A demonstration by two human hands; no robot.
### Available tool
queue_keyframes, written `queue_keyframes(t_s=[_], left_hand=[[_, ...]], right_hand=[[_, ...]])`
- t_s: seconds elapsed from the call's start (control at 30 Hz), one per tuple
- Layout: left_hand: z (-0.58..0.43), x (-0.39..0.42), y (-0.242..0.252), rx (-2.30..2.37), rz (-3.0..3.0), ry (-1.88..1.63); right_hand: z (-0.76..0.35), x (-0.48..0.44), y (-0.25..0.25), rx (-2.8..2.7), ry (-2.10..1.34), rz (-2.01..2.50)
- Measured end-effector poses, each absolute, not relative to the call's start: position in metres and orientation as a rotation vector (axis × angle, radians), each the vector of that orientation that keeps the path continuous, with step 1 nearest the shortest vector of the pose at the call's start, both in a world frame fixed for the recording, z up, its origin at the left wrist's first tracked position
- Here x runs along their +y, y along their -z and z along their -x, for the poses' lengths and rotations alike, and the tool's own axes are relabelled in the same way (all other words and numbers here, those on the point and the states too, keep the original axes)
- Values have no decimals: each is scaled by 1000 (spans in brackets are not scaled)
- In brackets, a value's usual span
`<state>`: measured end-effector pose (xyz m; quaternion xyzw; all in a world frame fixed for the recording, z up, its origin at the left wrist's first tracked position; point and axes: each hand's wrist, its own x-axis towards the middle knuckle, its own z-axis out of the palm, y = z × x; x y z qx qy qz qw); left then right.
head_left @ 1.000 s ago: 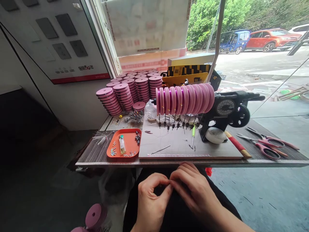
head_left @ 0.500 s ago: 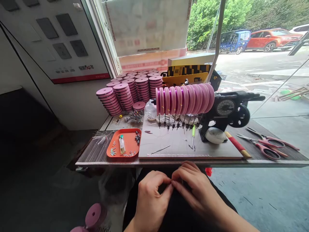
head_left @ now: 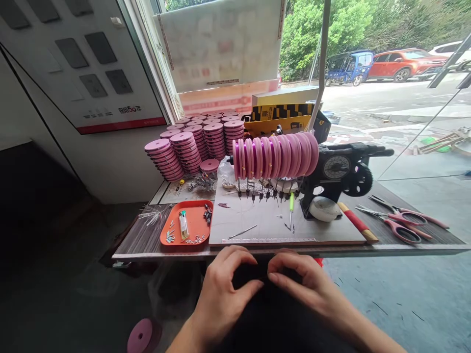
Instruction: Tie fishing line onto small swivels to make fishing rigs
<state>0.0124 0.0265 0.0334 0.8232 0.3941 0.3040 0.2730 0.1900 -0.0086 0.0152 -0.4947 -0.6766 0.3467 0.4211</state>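
Note:
Over the dark cloth of my lap, just below the table's front edge, both hands are raised close together. My left hand (head_left: 225, 289) has its thumb and forefinger apart, with nothing visible between them; its thumb tip points at the right hand. My right hand (head_left: 303, 282) is pinched, thumb against fingertips. Whatever is in that pinch is too thin or too dark to make out. Nearest beyond the hands is a pale board (head_left: 265, 230) with a thin metal tool (head_left: 243, 232) and a green-handled tool (head_left: 292, 202) on it.
A black winding machine (head_left: 336, 169) carries a row of pink spools (head_left: 275, 156). Stacked pink spools (head_left: 162, 159) stand behind. An orange tray (head_left: 195, 220) with small parts and a vial (head_left: 183, 224) is at left; scissors (head_left: 405, 230) and a red-wrapped stick (head_left: 357, 223) lie right.
My hands have moved apart from a fingertip-to-fingertip pinch. The left forefinger has lifted from its thumb, while the right hand stays pinched. The view has shifted slightly.

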Motion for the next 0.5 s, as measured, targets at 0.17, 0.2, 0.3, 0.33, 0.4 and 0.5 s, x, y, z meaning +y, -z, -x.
queue_keyframes(t_s=[0.17, 0.2, 0.3, 0.33, 0.4, 0.5], left_hand=[[-8, 12, -25, 1147, -1906, -862], [-8, 11, -24, 1152, -1887, -885], [-11, 9, -23, 1172, -1865, -949], [-12, 9, -23, 1177, -1866, -966], [-13, 9, -21, 1169, -1882, -990], [-14, 9, -19, 1148, -1933, -996]], right_hand=[[-185, -11, -9, -1616, -803, 1237], [-185, -11, -8, -1608, -794, 1240], [-183, -11, -7, -1597, -784, 1246], [-182, -11, -7, -1600, -782, 1247], [-182, -11, -7, -1619, -778, 1248], [-181, -12, -7, -1673, -753, 1241]])
